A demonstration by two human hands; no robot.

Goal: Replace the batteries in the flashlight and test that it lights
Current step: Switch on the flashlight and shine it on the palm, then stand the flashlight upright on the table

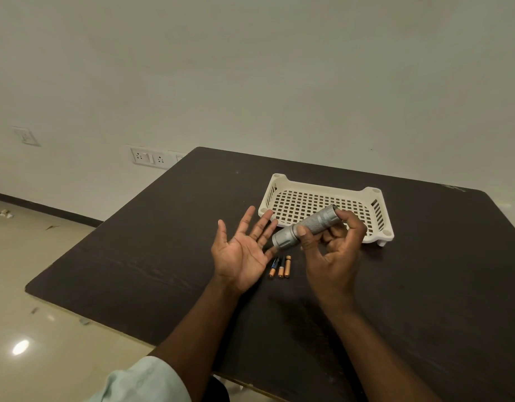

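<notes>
A silver metal flashlight (307, 226) with a knurled body is held above the table by my right hand (333, 245), thumb on top and fingers around its rear end. Its wider head points down-left, right at the fingertips of my left hand (243, 250). That left hand is open, palm up, fingers spread, holding nothing. Three small batteries (280, 267), copper and black, lie side by side on the dark table (163, 256) just below the flashlight's head, between my two hands.
A cream plastic basket tray (282, 185) with a perforated floor stands behind my hands, nothing inside it. The table's left edge runs diagonally, with shiny floor tiles beyond. Wall sockets (150, 158) sit on the white wall at the back left.
</notes>
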